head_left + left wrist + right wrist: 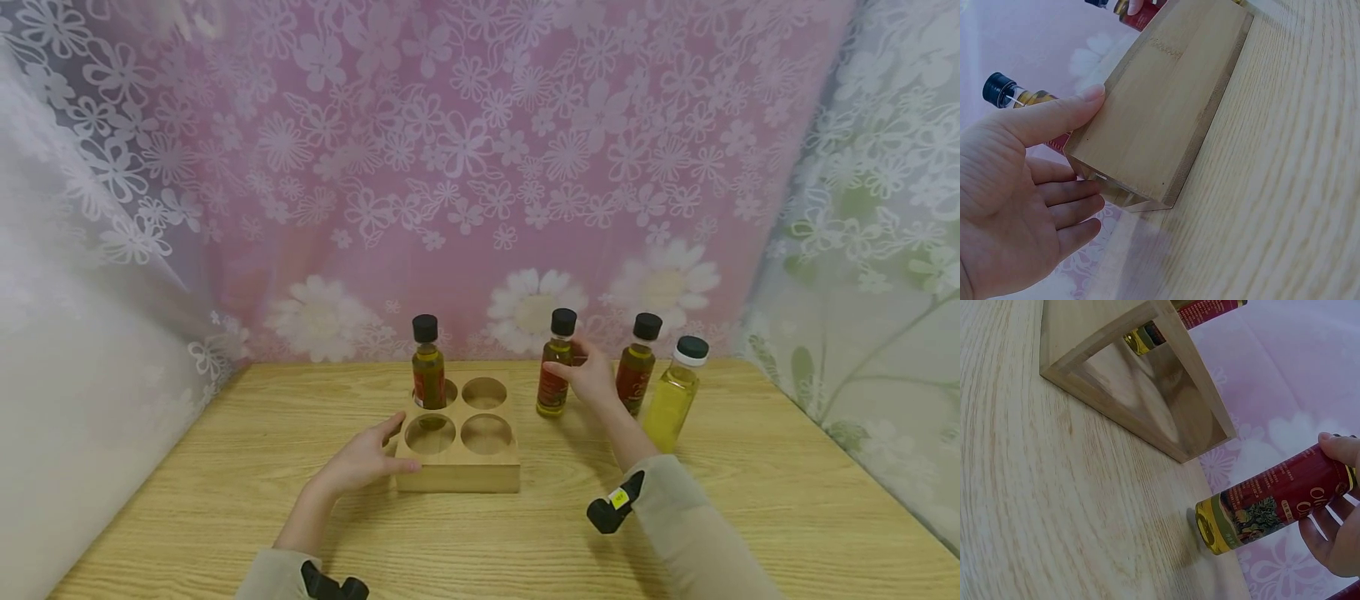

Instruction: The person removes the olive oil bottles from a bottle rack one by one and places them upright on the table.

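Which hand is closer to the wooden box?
Left. The left hand is at the left side of the wooden box, touching it; the right hand is off to its right, holding a bottle.

A curtained-off spot; a flowered pink curtain [465, 208] hangs behind the wood-grain bench [217, 467]; pale curtains [885, 292] flank both sides; whether home or workplace, I cannot tell.

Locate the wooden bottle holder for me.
In the head view, the wooden holder sits just left of centre, between the left hand and the bottle in the right hand.
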### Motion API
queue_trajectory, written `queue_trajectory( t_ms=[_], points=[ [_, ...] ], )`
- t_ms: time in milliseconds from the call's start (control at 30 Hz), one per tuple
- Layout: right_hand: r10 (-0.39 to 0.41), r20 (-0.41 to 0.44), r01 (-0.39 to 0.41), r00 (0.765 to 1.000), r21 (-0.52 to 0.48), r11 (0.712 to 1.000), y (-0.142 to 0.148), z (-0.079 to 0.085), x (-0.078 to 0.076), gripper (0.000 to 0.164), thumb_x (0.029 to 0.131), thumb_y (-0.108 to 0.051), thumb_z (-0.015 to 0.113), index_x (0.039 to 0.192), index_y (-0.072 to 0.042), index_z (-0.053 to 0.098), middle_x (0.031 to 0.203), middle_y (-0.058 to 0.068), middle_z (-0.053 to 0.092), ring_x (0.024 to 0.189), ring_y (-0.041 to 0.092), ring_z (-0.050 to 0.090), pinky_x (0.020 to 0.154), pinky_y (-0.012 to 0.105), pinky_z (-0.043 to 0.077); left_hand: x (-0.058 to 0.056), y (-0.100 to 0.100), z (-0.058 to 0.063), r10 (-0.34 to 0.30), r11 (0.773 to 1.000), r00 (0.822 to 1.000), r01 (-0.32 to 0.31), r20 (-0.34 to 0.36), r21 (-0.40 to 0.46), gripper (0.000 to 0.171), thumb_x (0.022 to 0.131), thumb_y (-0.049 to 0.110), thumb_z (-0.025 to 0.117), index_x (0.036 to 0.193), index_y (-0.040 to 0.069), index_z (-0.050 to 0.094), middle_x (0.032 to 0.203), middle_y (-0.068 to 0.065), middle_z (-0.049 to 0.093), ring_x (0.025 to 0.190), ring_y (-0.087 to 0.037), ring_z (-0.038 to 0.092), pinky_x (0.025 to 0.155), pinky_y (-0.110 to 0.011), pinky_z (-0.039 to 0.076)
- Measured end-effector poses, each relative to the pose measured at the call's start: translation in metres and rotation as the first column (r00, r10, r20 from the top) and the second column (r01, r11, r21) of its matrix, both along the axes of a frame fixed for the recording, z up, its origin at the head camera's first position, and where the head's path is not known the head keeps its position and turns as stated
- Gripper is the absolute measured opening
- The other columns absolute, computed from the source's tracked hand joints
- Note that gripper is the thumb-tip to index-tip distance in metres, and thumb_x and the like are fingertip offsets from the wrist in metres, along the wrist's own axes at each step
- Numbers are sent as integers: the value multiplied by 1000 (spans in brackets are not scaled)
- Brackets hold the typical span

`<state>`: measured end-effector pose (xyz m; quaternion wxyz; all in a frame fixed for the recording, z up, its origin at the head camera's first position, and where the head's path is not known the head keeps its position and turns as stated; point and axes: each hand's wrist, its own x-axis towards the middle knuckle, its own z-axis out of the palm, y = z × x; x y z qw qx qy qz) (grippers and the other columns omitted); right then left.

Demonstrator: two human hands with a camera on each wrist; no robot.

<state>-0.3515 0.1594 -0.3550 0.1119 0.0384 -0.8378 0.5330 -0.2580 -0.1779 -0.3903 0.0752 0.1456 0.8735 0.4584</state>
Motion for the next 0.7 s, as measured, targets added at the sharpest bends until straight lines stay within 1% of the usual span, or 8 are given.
queue_trajectory(
  t_ms=[233, 367, 600, 700],
  points=[
    [2, -2, -3, 1000, -13, 1000, 1, -5, -2, 55, 84, -17, 71, 133, -7, 49, 125, 17, 53, 114, 33, 49, 96, 48, 40, -1, 0, 0, 0, 1000, 1000, 0, 1, -2, 96, 77, 33, 76, 146, -3, 21, 146, -24, 26, 131, -43, 28, 101, -54, 31],
    [14, -4, -14, 1000, -13, 1000, 2, -5, -3, 56, 84, -17, 70, 134, -7, 48, 126, 18, 53, 115, 34, 49, 97, 48, 39, 0, 0, 0, -2, 1000, 1000, 2, -7, -8, 96, 77, 34, 76, 145, -4, 21, 146, -24, 27, 131, -43, 28, 100, -54, 31],
    [50, 27, -50, 998, 25, 998, 4, -5, -4, 65, 86, -17, 68, 141, -4, 37, 133, 21, 47, 120, 36, 45, 99, 50, 36, -1, 0, -1, -5, 1000, 1000, 5, -1, 11, 96, 77, 32, 76, 145, -4, 20, 147, -24, 25, 132, -43, 26, 101, -54, 30],
    [66, 32, -67, 997, 24, 997, 6, -5, -3, 68, 87, -18, 67, 144, -4, 33, 135, 21, 44, 122, 36, 43, 100, 50, 35, -1, -1, -1, -5, 1000, 1000, 4, 7, 21, 96, 77, 32, 76, 146, -4, 20, 147, -24, 24, 132, -43, 25, 102, -55, 30]
  ],
)
